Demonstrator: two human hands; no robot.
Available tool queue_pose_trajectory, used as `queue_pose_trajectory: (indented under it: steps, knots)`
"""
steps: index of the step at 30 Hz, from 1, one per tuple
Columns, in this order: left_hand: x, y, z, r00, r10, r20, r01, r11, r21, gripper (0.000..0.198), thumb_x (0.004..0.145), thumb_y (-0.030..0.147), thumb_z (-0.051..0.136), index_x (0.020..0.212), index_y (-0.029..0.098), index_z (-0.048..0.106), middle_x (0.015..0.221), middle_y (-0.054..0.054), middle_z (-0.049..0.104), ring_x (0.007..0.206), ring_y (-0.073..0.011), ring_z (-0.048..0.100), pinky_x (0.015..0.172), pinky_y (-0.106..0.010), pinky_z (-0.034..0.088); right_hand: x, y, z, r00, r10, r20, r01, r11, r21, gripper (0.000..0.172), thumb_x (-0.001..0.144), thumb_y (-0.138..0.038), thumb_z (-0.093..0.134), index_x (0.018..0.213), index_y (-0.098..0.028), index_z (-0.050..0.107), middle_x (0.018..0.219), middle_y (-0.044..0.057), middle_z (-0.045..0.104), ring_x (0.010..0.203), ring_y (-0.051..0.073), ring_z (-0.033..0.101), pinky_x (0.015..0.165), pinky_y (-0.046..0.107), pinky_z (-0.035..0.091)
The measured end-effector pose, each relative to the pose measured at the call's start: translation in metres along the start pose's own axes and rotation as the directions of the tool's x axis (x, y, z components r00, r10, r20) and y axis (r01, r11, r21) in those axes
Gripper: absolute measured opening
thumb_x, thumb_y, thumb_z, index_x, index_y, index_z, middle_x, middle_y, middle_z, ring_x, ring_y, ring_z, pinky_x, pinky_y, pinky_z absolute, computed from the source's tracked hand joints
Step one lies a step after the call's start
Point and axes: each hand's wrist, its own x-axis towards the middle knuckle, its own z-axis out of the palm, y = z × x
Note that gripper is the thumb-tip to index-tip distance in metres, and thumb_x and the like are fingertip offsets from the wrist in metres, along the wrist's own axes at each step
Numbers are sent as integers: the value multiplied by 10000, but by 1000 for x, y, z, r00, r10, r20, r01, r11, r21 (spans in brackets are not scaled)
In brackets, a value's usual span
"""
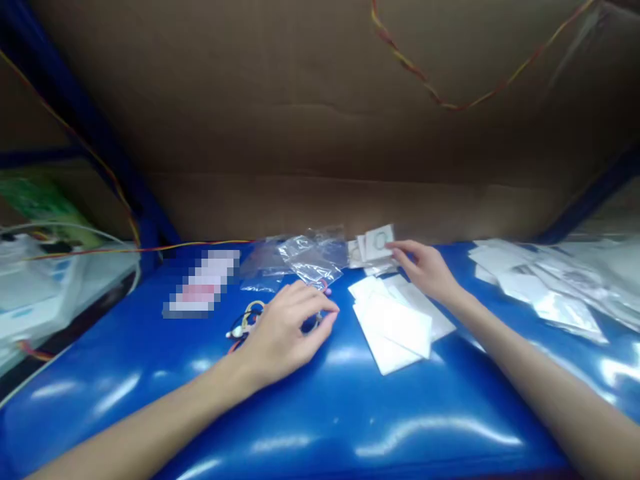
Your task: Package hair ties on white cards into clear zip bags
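My right hand (423,267) reaches to the back of the blue table, its thumb and fingertips pinched on the edge of a small white card (374,245) bearing a thin ring shape. That card leans on other small packets (355,253). My left hand (295,327) hovers over a small heap of coloured cords or bands (245,323), partly hidden beneath it. Its thumb and index fingertips meet; I cannot make out anything between them. Between and in front of the hands lies a loose stack of white cards (393,327). Clear plastic bags (310,257) lie behind my left hand.
Many white packets (543,277) spread along the right side of the blue table (300,420). A blurred-out label (203,287) lies on the left. A cardboard wall (310,133) stands behind, with a twisted red-yellow wire (425,80) hanging down. Blue frame posts (100,133) flank the table.
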Motion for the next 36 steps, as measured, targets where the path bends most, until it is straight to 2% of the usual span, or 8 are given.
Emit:
queue_pose_trajectory:
  steps: [5,11,16,22,25,28,33,36]
  knots:
    - [1,-10,-1,999,-20,33,12,970,241,219,972,297,585,1123,227,727,1259,-113,697,1178,-311,602,971,-492,477,0,-1,-3,999,-26,38,29,996,-87,326,982,-346,532,1096,-159,776,874,100,689,789,247,650,743,372,498]
    - [0,-13,3,993,-36,113,-15,907,422,383,993,411,548,1256,190,718,1480,-203,548,1398,-406,468,1126,-610,393,-6,-20,-6,995,-90,48,95,990,-106,309,1009,-354,526,1092,-175,763,869,77,600,795,228,612,730,357,473]
    - [0,-11,4,984,-52,168,-30,894,448,495,1017,461,492,1364,144,647,1485,-193,587,1434,-370,471,1207,-613,306,-17,-56,-2,956,-222,191,227,974,-3,271,1025,-334,525,1027,-188,754,916,97,649,868,244,633,775,368,492]
    - [2,-9,5,989,-69,131,4,894,447,551,1000,457,516,1401,86,592,1486,-212,585,1411,-370,507,1194,-600,351,-26,-76,1,914,-294,280,278,956,94,231,1020,-311,540,1075,-216,743,998,106,686,977,269,639,872,408,495]
    - [3,-9,7,998,-49,46,23,895,445,607,988,447,540,1454,58,523,1528,-238,530,1415,-376,500,1161,-578,414,-29,-80,0,940,-234,248,195,966,172,285,1006,-355,572,1254,-251,667,1057,93,715,977,269,651,902,428,487]
    - [4,-6,5,1000,25,12,-28,911,412,639,991,419,548,1504,50,450,1558,-250,485,1448,-358,465,1162,-529,439,-31,-83,-1,970,-63,234,-33,923,384,504,1014,-449,546,1479,-274,461,1061,70,739,938,248,682,887,410,492]
    - [6,9,0,960,249,128,-279,888,367,579,998,342,561,1504,87,445,1558,-188,514,1491,-319,409,1213,-508,387,-26,-85,1,936,180,303,-350,563,749,575,1023,-614,383,1484,-272,406,1092,98,773,871,236,750,674,321,480]
    - [6,18,-1,921,317,227,-378,867,326,581,998,339,557,1512,96,435,1553,-170,526,1488,-330,412,1223,-553,361,-23,-85,1,928,239,287,-371,503,781,487,957,-528,587,1357,-255,542,1086,89,785,808,207,739,628,290,473]
